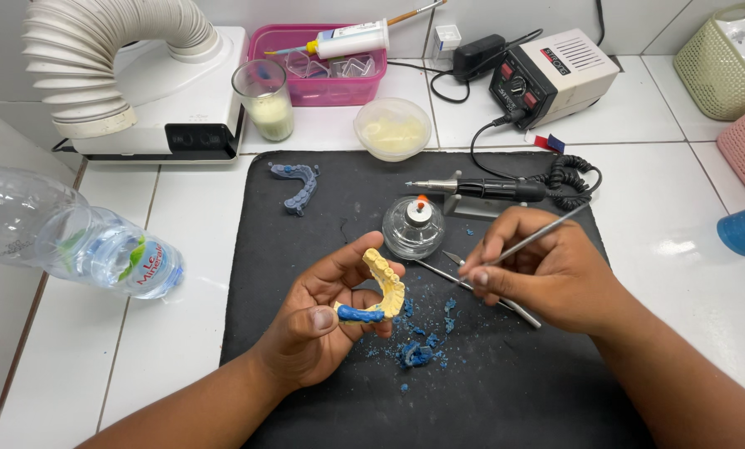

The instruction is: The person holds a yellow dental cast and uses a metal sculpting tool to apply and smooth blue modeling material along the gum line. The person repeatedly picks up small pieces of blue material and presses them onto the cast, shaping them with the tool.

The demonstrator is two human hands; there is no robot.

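Left grip [323, 320] clasps dental cast [385, 287] above mat edge

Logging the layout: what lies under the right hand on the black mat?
Under the right hand, blue wax crumbs and a metal instrument lie on the black mat; the instrument's middle is hidden by the fingers.

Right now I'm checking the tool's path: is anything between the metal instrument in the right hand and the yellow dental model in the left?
Nothing visible. The metal instrument in the right hand faces the yellow dental model in the left hand across open black mat; the glass burner sits behind that gap.
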